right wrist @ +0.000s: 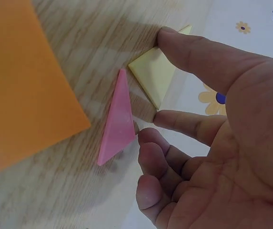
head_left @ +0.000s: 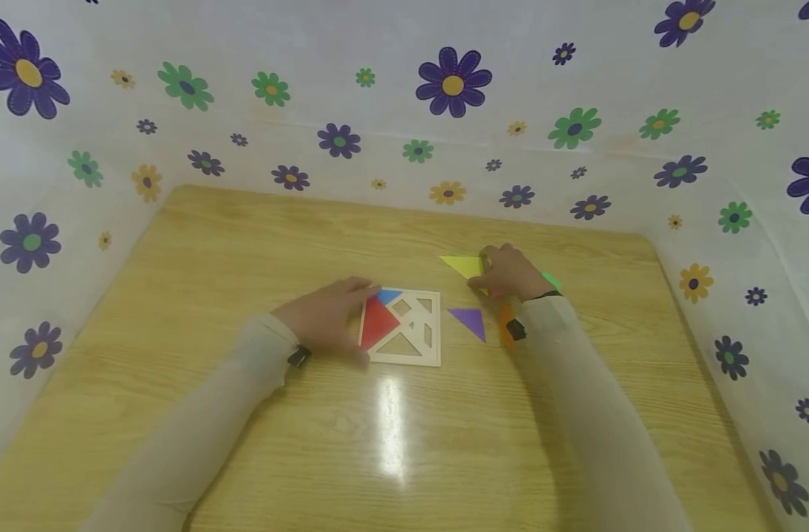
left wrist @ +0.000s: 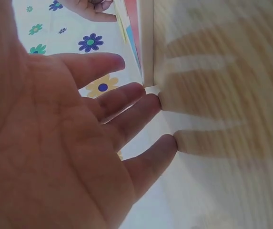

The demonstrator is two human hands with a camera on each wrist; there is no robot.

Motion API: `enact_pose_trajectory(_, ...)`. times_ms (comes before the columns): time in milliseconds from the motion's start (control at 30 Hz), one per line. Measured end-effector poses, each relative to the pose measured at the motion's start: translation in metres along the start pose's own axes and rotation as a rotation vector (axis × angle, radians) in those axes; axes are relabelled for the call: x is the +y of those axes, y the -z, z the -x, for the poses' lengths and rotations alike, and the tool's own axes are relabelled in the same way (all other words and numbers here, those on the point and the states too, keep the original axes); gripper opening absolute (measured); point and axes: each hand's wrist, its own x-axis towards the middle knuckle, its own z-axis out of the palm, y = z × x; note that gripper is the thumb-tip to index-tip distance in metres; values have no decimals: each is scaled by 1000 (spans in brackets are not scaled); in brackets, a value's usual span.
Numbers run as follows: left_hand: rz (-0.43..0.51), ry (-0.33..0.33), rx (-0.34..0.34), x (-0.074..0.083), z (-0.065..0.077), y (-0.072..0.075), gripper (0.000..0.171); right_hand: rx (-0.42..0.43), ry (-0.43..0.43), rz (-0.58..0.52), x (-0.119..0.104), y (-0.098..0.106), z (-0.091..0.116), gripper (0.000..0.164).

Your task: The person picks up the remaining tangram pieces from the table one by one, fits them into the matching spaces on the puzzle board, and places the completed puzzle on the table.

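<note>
A pale wooden tangram board [head_left: 435, 347] lies on the table, with a red piece [head_left: 380, 323] and a blue piece [head_left: 388, 295] in its left side and several cut-out shapes bare. My left hand [head_left: 327, 314] rests at the board's left edge, fingers spread, fingertips down on the table. To the right of the board, my right hand [head_left: 510, 272] pinches a yellow triangle [right wrist: 154, 71] between thumb and index finger, the other fingers curled. Beside those fingers lies a pink triangle [right wrist: 118, 121], mostly hidden in the head view.
A purple triangle [head_left: 469, 322] lies between the board and my right arm. An orange piece [head_left: 505, 322] sits partly under the right wrist, and a green piece [head_left: 552, 281] shows behind it. Flower-printed white cloth [head_left: 377, 162] surrounds the wooden table [head_left: 278, 244].
</note>
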Motion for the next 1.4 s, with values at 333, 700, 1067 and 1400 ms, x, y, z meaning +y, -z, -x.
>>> enact_pose_trajectory(333,-81,-49,-5,0,0,-3,128,13,-13,-23,-1,-1,2,69)
enact_pose_trajectory(700,-89,-55,-8,-4,-1,-3,127,16,-21,-99,-5,0,5,64)
enact_pose_trajectory(1067,-100,-37,8,-8,-5,-6,124,40,-36,-138,-2,-6,0,37)
enact_pose_trajectory(1400,-107,-46,6,-8,-11,-4,122,81,-26,-264,-4,-11,3,58)
